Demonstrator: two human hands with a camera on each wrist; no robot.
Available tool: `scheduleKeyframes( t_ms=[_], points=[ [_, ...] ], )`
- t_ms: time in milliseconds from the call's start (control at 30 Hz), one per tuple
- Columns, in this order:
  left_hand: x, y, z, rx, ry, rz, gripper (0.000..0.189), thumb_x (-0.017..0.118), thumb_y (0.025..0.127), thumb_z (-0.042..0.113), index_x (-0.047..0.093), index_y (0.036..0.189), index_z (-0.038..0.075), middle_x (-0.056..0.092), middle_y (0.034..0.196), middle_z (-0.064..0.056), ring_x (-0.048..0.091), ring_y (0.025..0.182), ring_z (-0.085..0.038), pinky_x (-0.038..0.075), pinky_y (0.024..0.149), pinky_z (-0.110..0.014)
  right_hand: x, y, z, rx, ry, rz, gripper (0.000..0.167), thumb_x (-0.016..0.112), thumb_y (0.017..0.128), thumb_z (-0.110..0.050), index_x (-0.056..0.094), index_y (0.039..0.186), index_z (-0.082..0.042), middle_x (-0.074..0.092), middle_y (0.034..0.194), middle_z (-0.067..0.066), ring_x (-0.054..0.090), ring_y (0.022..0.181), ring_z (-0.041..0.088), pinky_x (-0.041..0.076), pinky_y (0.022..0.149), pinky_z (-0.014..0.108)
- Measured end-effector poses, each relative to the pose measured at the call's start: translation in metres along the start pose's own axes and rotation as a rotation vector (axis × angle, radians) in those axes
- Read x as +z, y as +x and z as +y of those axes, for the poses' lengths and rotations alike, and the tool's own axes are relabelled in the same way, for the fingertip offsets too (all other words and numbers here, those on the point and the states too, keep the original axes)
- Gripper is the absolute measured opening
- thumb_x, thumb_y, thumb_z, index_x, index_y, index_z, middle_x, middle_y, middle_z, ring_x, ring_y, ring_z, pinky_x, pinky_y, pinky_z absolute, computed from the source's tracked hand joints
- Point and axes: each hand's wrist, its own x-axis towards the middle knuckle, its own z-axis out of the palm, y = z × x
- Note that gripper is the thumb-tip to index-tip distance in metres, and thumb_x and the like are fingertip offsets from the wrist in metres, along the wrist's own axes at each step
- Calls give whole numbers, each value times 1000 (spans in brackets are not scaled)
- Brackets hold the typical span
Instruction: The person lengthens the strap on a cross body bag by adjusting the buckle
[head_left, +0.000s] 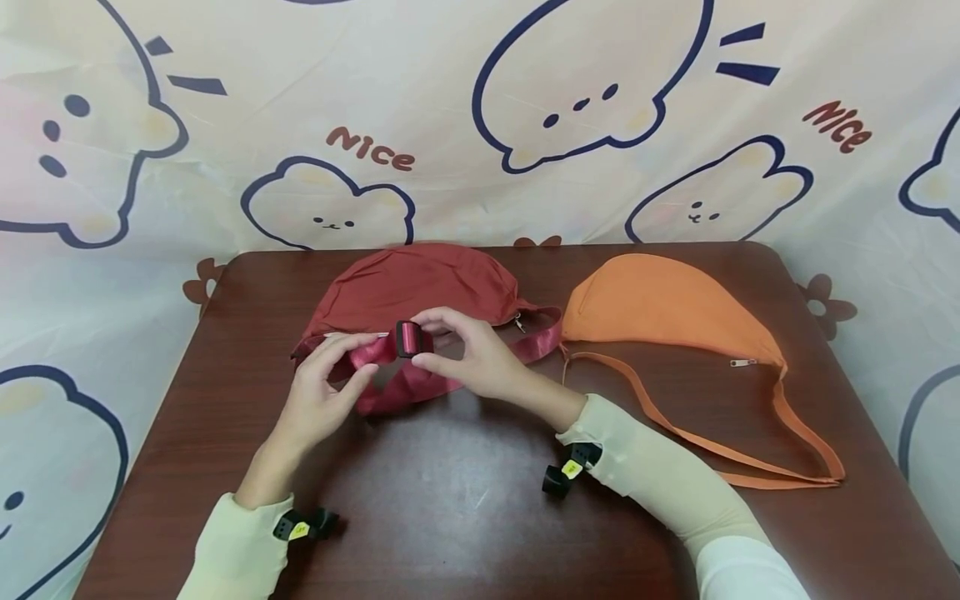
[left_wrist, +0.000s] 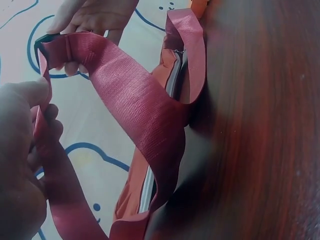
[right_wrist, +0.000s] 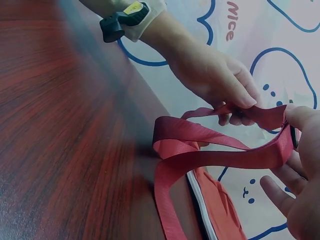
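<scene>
A red waist bag (head_left: 420,287) lies toward the back left of the table, its zip side facing me. Its wide, shiny strap (left_wrist: 130,95) is lifted off the table in loops. On the strap sits a black slide buckle (head_left: 408,339), held up between both hands. My left hand (head_left: 318,396) pinches the strap just left of the buckle, thumb against fingers, as the right wrist view shows. With thumb and fingers, my right hand (head_left: 483,358) grips the buckle's right side, where the strap folds through it. Part of the buckle is hidden behind the right thumb in the right wrist view.
An orange waist bag (head_left: 660,300) lies to the right, its strap (head_left: 690,437) looped toward the front. The brown table (head_left: 450,517) ends at a cartoon-printed cloth (head_left: 450,100) behind. Small black cameras (head_left: 573,468) are strapped to both wrists.
</scene>
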Motion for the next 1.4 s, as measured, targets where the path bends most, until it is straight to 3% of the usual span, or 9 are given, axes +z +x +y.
scheduleKeyframes(
  t_ms=[233,600,800,1000,1100,1233,1333,1400],
  points=[
    [0,1,0,34,-21,47,43,76,77,-19,71,116,-1,70,111,-15,58,101,-11,46,84,-13,1,0,-1,2,-30,1,43,78,90,-12,62,129,-5,70,117,5,64,108,12,53,93,31],
    [4,-1,3,-8,-18,66,44,74,79,-21,69,117,0,68,111,-14,56,95,-10,46,83,-11,2,2,-2,-19,-154,-21,42,80,89,-15,64,127,-8,70,114,1,63,102,8,52,90,28],
    [9,1,7,-28,-48,46,41,73,82,-18,69,118,0,69,113,-14,56,96,-8,47,81,-11,6,3,1,-17,-217,-56,44,80,90,-20,63,130,-7,69,115,1,62,103,8,51,91,26],
    [10,3,8,-47,-59,12,41,73,84,-15,68,122,1,68,117,-13,57,100,-8,48,84,-11,10,3,5,24,-176,-68,45,78,92,-20,61,132,-7,70,117,4,64,107,11,53,94,36],
    [9,2,7,-63,-33,-17,44,76,83,-12,67,125,1,68,120,-12,57,106,-10,47,90,-13,11,4,6,32,-170,-71,45,78,92,-19,60,132,-7,70,118,4,64,108,11,53,94,35],
    [4,1,5,-80,72,-48,57,85,78,-4,65,130,5,67,125,-9,54,114,-18,42,100,-26,10,4,6,29,-163,-45,45,77,93,-17,60,132,-5,69,118,7,64,107,13,53,90,26],
    [-1,-1,1,-68,143,-32,65,91,72,1,65,131,8,67,123,-9,53,114,-22,37,98,-44,10,4,5,23,-142,-22,44,77,93,-15,60,131,-4,69,119,8,64,107,14,53,89,23],
    [-6,-2,-2,-51,168,-12,66,93,70,1,66,130,7,67,120,-10,53,113,-23,34,97,-48,9,4,4,21,-131,-9,44,77,93,-15,60,131,-3,69,119,8,65,107,14,53,89,23]
  ],
)
